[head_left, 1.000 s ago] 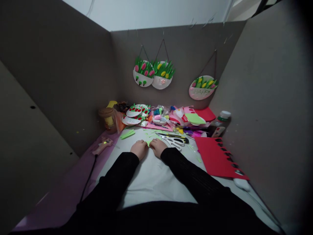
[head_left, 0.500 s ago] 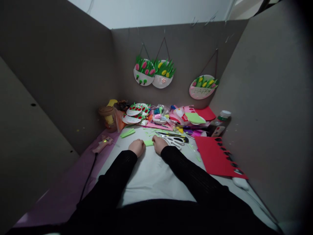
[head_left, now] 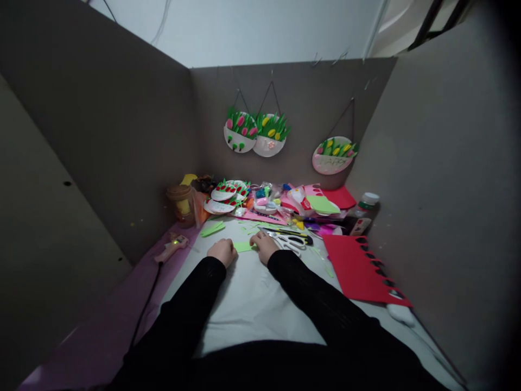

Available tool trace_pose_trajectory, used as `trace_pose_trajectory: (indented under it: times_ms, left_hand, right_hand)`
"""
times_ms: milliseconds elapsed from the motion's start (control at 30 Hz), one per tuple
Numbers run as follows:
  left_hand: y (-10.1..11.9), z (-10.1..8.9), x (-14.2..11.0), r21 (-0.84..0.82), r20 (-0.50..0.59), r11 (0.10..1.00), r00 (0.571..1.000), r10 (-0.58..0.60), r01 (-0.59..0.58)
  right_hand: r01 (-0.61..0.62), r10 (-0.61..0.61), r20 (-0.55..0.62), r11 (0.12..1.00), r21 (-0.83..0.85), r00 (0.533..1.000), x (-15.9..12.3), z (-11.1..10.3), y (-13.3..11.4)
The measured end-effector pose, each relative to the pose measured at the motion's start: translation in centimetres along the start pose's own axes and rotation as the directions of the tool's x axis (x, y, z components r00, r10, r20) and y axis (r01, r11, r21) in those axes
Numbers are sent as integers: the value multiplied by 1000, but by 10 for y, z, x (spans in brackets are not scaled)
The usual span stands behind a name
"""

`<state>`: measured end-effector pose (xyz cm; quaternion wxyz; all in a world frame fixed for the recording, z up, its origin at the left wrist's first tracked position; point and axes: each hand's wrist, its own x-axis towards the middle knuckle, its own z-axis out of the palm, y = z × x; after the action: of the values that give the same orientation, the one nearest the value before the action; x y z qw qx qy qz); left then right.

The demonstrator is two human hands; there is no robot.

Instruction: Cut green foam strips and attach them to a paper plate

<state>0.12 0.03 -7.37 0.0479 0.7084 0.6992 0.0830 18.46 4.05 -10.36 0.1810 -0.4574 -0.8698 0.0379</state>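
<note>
The green paper (head_left: 243,246) lies flat on the white cloth (head_left: 260,309), between the two hands and bridging the gap. The left hand (head_left: 223,252) is curled nearly closed at its left end; the right hand (head_left: 264,247) is more loosely bent, its fingertips at the right end. The fingertips are small and dim here, so I cannot tell whether either hand pinches the paper or only presses on it.

Just beside the right hand, on its right, lie the scissors (head_left: 291,244), with the cutter (head_left: 304,237) just beyond them. Green strips (head_left: 213,228) lie beyond the left hand, a little to its left. Farther left is the glue gun (head_left: 171,247), on pink cloth (head_left: 140,282); well to the right is the red sheet (head_left: 352,269). Three plates with paper flowers hang on the back panel (head_left: 301,114).
</note>
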Motion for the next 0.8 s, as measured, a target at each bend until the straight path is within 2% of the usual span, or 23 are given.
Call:
trace_pose_trajectory:
  times_ms: [67,133,233,300,367,500,600,700,800]
  left_hand:
    - [0,0,-1,-15,-26,998,998,54,-55]
    - [1,1,-1,-29,-41,985,985,167,-168]
    - [2,3,-1,-16,-32,938,938,345,-346]
    - [2,4,-2,12,-20,910,910,414,-414]
    - [1,3,-5,41,-20,911,911,411,-410]
    - [-3,-3,-15,89,2,951,955,297,-296]
    - [-2,-11,-23,136,53,960,970,239,-244]
    - [6,-23,-23,184,129,955,969,213,-234]
    - [14,-37,-10,207,247,959,959,141,-194]
  right_hand:
    - [102,-102,0,995,21,995,1,2,1]
    - [167,-168,7,985,27,986,2,3,2]
    - [162,-162,7,987,5,987,-1,0,5]
    - [128,-128,7,991,-29,992,-5,-4,7]
    - [84,-84,6,994,-67,996,-10,-9,11]
    - [-1,3,14,993,-117,1000,-16,-15,19]
    - [-22,27,36,992,-125,999,-17,-14,23]
    - [-55,59,44,994,-91,997,-17,-11,23]
    - [-84,85,38,996,-44,996,-16,-9,23]
